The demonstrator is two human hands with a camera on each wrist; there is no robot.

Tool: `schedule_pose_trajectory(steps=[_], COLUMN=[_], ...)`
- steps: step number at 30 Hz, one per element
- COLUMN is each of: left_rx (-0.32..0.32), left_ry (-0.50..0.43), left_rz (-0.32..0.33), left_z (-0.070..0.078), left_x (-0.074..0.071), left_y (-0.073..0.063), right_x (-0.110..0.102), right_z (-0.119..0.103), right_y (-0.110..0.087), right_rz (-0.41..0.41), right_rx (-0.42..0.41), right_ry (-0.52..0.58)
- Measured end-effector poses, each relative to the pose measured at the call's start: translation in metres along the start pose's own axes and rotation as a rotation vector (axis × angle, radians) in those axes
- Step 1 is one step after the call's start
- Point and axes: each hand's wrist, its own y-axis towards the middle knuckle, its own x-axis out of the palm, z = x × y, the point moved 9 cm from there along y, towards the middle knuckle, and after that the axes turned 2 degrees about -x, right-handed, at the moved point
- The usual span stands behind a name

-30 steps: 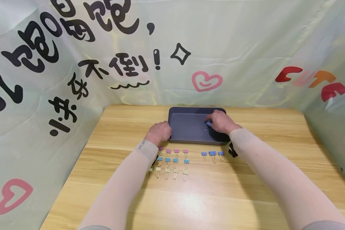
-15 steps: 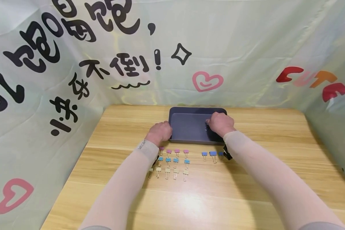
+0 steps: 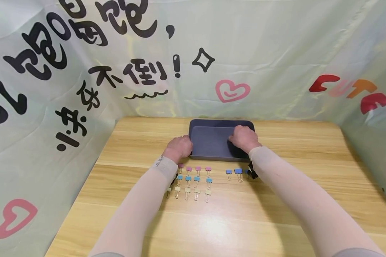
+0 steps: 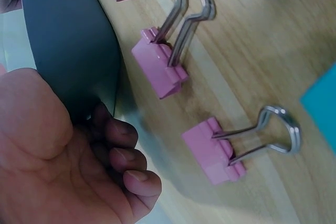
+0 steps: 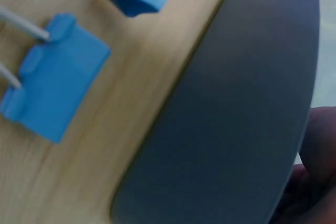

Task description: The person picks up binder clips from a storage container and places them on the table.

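A dark grey-blue tray [image 3: 209, 142] lies at the back middle of the table. My left hand [image 3: 179, 147] holds its left front corner; in the left wrist view the hand's [image 4: 68, 166] fingers curl in at the tray's [image 4: 73, 40] end. Over the tray's right part is my right hand [image 3: 244, 137], its fingers curled and facing down. Those fingertips are hidden, as is the blue binder clip seen between them earlier. Only part of the right hand [image 5: 317, 145] shows in the right wrist view, past the tray wall [image 5: 215, 98].
Before the tray lie rows of binder clips: pink clips [image 3: 198, 169], light blue clips [image 3: 188, 179] and cream clips [image 3: 187, 192]. Dark blue clips [image 3: 238, 171] lie at the right, one partly behind the right wrist. A printed curtain [image 3: 270, 53] encloses the wooden table [image 3: 212, 225].
My right hand has come down and closed over the blue binder clip in the tray; its handles have gone out of sight. My left hand has stayed at the tray corner.
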Motion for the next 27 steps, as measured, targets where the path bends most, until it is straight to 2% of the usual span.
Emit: schedule_pose_trajectory(steps=[8, 14, 18, 27], left_rx=[0.008, 0.017, 0.016, 0.012], left_ry=[-0.002, 0.008, 0.002, -0.020], left_rz=[-0.007, -0.007, -0.015, -0.032], left_z=[0.000, 0.000, 0.001, 0.000], left_x=[0.001, 0.002, 0.003, 0.003], left_y=[0.000, 0.003, 0.003, 0.002], right_x=[-0.005, -0.012, -0.022, -0.044], right_z=[0.001, 0.008, 0.016, 0.034], right_y=[-0.005, -0.014, -0.029, -0.080], right_rz=[0.011, 0.014, 0.014, 0.095], right_rx=[0.005, 0.028, 0.021, -0.011], right_ry=[0.009, 0.056, 0.105, 0.188])
